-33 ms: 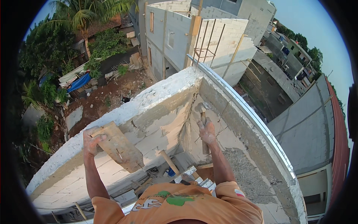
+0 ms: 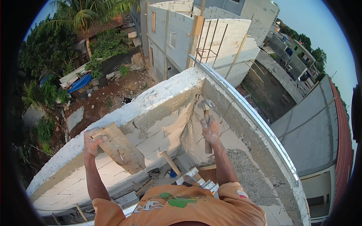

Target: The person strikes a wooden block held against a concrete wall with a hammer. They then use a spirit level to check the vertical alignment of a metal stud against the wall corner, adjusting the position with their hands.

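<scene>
My left hand (image 2: pixel 94 141) grips the edge of a worn wooden board (image 2: pixel 120 150), tilted over the inner face of the left parapet wall (image 2: pixel 166 83). Near the inner corner of the walls, my right hand (image 2: pixel 210 132) is closed around the wooden handle of a hammer-like tool (image 2: pixel 205 104), its grey metal head toward the corner. Behind it is a block wall (image 2: pixel 233 139) with patchy grey render. A long metal strip (image 2: pixel 245 101) lies along the top of the right wall.
Steps with planks and debris (image 2: pixel 188 177) lie below me. Vertical rebar (image 2: pixel 211 41) rises beyond the corner. Outside are an unfinished block building (image 2: pixel 169 34), dirt ground with rubble (image 2: pixel 98 109), trees (image 2: pixel 45 49), and a grey wall with red roofing (image 2: pixel 309 124) at right.
The tool in my right hand has shifted slightly upward, with small movement in my fingers. My left hand and the board look unmoved.
</scene>
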### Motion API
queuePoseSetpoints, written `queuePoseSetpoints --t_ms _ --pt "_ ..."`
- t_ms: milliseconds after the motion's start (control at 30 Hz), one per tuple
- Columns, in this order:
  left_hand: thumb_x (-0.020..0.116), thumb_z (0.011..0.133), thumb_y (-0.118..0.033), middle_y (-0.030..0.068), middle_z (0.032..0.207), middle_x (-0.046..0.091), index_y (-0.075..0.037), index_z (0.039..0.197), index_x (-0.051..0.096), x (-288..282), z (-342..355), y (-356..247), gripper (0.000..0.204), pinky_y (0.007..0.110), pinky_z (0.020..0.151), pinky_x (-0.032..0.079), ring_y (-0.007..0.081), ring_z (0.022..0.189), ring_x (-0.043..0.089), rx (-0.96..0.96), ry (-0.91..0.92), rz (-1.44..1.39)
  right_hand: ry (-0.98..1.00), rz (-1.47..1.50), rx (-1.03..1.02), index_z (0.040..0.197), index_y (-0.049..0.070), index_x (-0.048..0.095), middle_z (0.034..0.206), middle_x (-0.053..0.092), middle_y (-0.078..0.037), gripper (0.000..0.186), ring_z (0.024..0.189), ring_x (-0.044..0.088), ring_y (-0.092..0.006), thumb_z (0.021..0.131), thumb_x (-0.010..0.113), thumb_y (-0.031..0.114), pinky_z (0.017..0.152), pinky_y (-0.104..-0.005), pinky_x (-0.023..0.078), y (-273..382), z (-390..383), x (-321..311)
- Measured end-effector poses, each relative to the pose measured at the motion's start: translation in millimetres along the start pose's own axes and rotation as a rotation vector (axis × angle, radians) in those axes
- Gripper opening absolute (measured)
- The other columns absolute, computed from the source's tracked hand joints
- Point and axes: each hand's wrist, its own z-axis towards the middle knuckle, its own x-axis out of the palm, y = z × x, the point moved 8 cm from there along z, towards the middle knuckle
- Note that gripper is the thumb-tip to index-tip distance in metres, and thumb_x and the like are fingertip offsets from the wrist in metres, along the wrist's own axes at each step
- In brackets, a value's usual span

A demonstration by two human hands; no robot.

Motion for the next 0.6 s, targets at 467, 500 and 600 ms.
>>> queuePoseSetpoints --t_ms 467,500,600 --pt "0.079 0.065 -0.023 -0.0035 0.067 0.058 -0.004 0.072 0.068 -3.0 -1.1 0.8 0.023 0.027 0.059 0.039 0.0084 0.064 0.051 0.016 -0.039 -0.009 0.303 -0.161 0.204 0.107 -0.002 0.053 0.08 0.062 -0.02 0.039 0.069 0.062 -0.0337 0.095 0.064 0.033 0.059 -0.044 0.048 -27.9 10.7 33.2" --pt "0.079 0.065 -0.023 -0.0035 0.067 0.058 -0.004 0.072 0.068 -5.6 -1.0 -0.9 0.023 0.027 0.059 0.039 0.0084 0.064 0.051 0.019 -0.061 -0.02 0.286 -0.044 0.277 0.101 0.001 0.054 0.063 0.057 -0.008 0.032 0.046 0.057 -0.0198 0.095 0.064 0.031 0.039 -0.0373 0.045 -47.6 -14.7 43.0" --pt "0.079 0.064 -0.024 -0.0035 0.067 0.058 -0.004 0.074 0.069 -1.7 -2.1 8.8 0.025 0.027 0.059 0.039 0.0086 0.063 0.051 -0.057 -0.012 -0.03 0.357 0.014 0.419 0.099 0.002 0.053 0.063 0.056 -0.006 0.033 0.044 0.055 -0.0176 0.095 0.065 0.033 0.038 -0.035 0.044 -56.8 -57.0 53.3"
